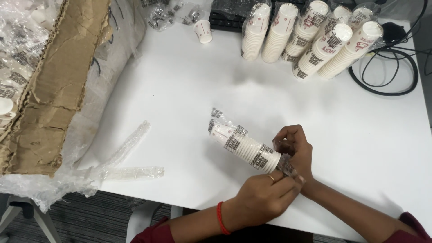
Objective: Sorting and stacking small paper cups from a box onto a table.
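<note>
Both hands were busy at about five o'clock on the white table (189, 90), working on one short stack of paper cups (245, 147) that lay on its side in a clear printed plastic sleeve, its closed end pointing up toward ten o'clock. The left hand (263, 198), with a ring on one finger and a red band at the wrist, had its fingers closed on the near end of the stack, pinching the loose plastic there. The right hand (294, 148) sat just beyond it at the open end, fingers curled shut on a twist of the same wrapper (284, 148). Up at one o'clock, well apart from the hands, several longer wrapped stacks of cups (310, 38) leaned together, and a single loose cup (203, 31) stood near twelve o'clock beside a dark keyboard (229, 20). A black cable (387, 90) looped at two o'clock. Over at nine o'clock a torn cardboard box (54, 81) lined with plastic film held more cups, and two empty crumpled sleeves (130, 157) lay on the table at seven o'clock.
</note>
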